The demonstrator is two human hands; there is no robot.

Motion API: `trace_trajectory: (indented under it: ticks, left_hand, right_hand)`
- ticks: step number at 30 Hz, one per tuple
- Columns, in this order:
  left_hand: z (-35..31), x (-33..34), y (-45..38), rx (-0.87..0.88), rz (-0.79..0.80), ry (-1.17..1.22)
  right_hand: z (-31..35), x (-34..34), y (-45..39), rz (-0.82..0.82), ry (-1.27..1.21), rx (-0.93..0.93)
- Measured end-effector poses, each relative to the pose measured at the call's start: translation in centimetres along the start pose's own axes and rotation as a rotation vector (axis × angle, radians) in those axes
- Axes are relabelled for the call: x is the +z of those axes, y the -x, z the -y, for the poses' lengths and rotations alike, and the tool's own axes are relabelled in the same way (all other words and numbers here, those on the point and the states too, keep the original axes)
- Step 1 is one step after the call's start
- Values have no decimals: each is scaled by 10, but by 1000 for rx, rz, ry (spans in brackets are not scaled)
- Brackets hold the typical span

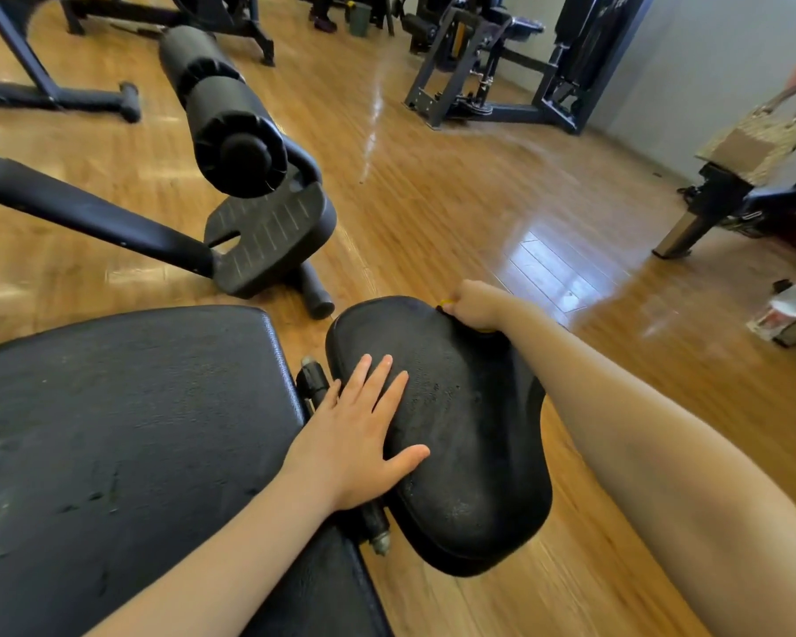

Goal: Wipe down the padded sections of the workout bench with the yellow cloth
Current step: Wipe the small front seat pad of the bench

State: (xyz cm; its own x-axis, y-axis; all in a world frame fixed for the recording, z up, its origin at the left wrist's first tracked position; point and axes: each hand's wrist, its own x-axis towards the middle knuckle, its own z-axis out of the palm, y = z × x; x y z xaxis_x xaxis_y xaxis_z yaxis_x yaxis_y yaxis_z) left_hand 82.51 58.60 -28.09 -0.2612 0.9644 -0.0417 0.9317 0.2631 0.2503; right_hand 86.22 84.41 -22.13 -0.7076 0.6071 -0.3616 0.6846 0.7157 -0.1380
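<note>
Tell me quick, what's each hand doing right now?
Left hand: open, flat on the seat pad.
Right hand: closed, holding the yellow cloth at the pad's far edge.

Black padded seat section [469, 434], rounded, textured, speckled with droplets, lying flat under the left palm. Larger black back pad [125, 429] just behind that palm, across a narrow hinge gap. Yellow cloth [446, 303] almost wholly hidden inside the right fist at the seat's far edge.

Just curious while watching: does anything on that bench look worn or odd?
Yes. The large back pad shows dents and small scuffs in its black cover. The seat pad under the left hand looks speckled, maybe damp.
</note>
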Motion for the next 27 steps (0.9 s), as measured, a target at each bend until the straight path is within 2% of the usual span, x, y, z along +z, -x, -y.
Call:
trace_trajectory:
  ticks: [5, 10, 13, 18, 22, 25, 27]
  left_hand:
    - [-1, -2, 1, -8, 2, 8]
    - [1, -3, 2, -1, 10, 7]
    - [0, -4, 4, -5, 21, 7]
    - [-4, -7, 3, -11, 12, 16]
    - [-3, -5, 3, -7, 12, 17]
    - [-3, -3, 2, -12, 21, 4]
    - [-4, -4, 3, -17, 16, 3]
  right_hand:
    - [12, 6, -19, -64, -163, -4]
    - [2, -8, -4, 177, -35, -7]
    - [-28, -22, 23, 245, 64, 5]
    - [-50, -33, 40, 213, 27, 68]
    - [-55, -30, 28, 162, 166, 173]
    - [-43, -19, 15, 181, 286, 215]
    - [-24, -13, 11, 190, 239, 192]
